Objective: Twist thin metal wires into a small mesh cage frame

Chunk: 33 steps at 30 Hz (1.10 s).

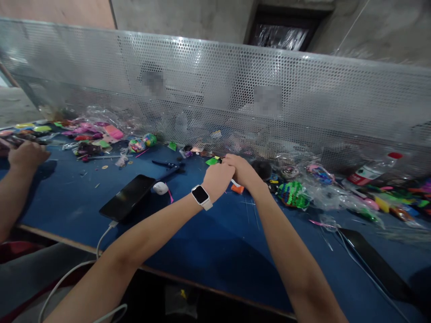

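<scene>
My left hand [218,177], with a white-strapped watch [201,196] at its wrist, meets my right hand [243,170] over the blue tabletop near the perforated panel. Both are closed, their fingers curled together and mostly turned away from me. Whatever they pinch is hidden behind the knuckles. A bright green piece [212,161] shows just beyond my left hand. Below my right hand lies an orange piece [237,189] with a white bit beside it.
A black phone [128,197] on a cable, a white rounded case [160,188] and dark-handled pliers [168,167] lie left. To the right are a green-blue sequined item [293,194], plastic bags, a red-capped bottle [373,169] and a dark tablet-like slab [375,262]. Another person's hand [27,154] works far left.
</scene>
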Motion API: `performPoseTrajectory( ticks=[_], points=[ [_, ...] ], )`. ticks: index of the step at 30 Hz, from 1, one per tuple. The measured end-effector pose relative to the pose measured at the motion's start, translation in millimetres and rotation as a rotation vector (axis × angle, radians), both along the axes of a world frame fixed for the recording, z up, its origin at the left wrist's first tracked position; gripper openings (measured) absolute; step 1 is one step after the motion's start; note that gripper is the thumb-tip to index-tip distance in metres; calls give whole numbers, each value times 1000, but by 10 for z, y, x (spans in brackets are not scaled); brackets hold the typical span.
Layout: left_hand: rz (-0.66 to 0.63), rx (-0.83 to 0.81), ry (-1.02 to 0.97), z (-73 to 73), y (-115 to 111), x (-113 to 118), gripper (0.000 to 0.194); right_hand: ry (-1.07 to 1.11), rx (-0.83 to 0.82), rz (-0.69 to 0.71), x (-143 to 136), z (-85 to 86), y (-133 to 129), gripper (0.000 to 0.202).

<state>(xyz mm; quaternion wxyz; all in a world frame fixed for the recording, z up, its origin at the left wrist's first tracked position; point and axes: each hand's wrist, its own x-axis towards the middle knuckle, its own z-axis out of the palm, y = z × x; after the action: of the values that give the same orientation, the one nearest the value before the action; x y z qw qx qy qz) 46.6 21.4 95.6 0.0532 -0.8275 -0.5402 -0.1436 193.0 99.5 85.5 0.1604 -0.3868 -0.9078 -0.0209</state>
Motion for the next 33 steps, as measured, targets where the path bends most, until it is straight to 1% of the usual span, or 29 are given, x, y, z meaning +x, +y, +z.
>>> performPoseTrajectory(
  ticks=[3,7,13,16,20,23,26,28,31,33],
  points=[
    [38,25,2,70,48,-89,37,65,121,-65,-15,15,-46,19],
    [62,67,-47,126,164,-220,31,205,227,-163,-63,-35,-78,15],
    [52,131,-206,98,362,-312,24,431,359,-246,-169,-202,-55,19],
    [36,155,-281,94,446,-359,22,521,389,-262,-233,-244,-59,22],
    [21,218,-353,111,510,-422,27,600,396,-199,-305,-242,-107,22],
    [6,247,-406,118,530,-445,29,652,372,-168,-339,-264,-133,19],
    [-7,253,-466,114,552,-457,29,742,317,-149,-369,-315,-125,27],
    [-20,243,-511,114,573,-471,28,825,259,-112,-387,-335,-110,33],
    [-43,232,-562,132,604,-515,26,897,194,-61,-381,-301,-96,34],
    [-78,223,-594,156,620,-557,23,911,199,-54,-338,-240,-81,29]
  ],
)
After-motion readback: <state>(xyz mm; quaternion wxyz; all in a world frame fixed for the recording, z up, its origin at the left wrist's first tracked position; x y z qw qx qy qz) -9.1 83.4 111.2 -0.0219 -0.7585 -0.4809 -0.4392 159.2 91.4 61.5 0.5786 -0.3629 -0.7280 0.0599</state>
